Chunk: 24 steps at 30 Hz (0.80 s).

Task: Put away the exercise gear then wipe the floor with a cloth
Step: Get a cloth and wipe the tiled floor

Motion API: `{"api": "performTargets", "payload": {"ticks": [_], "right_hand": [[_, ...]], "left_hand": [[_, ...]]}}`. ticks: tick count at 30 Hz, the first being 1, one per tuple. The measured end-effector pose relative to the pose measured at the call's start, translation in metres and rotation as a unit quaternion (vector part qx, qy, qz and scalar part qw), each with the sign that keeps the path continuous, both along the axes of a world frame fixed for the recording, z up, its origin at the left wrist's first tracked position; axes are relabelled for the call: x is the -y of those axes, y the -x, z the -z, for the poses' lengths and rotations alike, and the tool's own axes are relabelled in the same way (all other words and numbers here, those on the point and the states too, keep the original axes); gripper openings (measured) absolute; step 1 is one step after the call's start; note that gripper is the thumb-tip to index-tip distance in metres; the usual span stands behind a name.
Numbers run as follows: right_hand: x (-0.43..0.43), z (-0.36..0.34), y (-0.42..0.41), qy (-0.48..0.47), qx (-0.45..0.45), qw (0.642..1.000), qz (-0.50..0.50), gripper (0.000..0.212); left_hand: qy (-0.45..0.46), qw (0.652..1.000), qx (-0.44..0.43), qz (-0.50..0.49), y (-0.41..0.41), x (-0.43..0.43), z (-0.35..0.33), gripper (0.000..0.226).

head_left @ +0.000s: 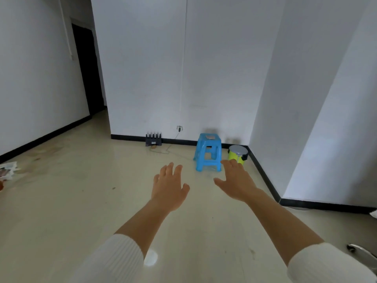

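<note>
Over floor (81,211), left hand (169,188), right hand (236,182), fingers (169,168) straight

I see white walls (204,58) with black skirting (126,137) round a glossy beige floor (81,201). Dark doorway (87,74) far left. Against the far wall: black router (153,140), blue stool (208,153), yellow-green bin (237,153) in the corner.

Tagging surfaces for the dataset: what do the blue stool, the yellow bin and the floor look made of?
Blue stool: moulded plastic by the look, uniform colour, slight sheen.
Yellow bin: likely plastic body, grey lid of unclear material.
Floor: glossy tile or polished stone, pale beige, mirroring light.
</note>
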State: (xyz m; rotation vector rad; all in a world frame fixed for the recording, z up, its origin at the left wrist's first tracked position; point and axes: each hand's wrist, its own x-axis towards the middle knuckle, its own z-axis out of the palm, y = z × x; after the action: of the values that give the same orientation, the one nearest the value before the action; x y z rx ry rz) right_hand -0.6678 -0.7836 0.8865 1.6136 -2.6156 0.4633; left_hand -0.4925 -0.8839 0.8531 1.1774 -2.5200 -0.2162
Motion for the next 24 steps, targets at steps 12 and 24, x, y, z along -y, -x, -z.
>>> {"api": "performTargets", "payload": {"ticks": [12, 24], "right_hand": [[0.241, -0.001, 0.265, -0.025, 0.027, 0.999, 0.007, 0.065], [0.524, 0.032, 0.513, -0.044, 0.043, 0.998, 0.025, 0.059]], "left_hand": [[-0.035, 0.999, -0.032, -0.025, 0.275, 0.254, -0.005, 0.062], [-0.058, 0.997, -0.054, -0.008, 0.538, 0.544, 0.019, 0.059]]}}
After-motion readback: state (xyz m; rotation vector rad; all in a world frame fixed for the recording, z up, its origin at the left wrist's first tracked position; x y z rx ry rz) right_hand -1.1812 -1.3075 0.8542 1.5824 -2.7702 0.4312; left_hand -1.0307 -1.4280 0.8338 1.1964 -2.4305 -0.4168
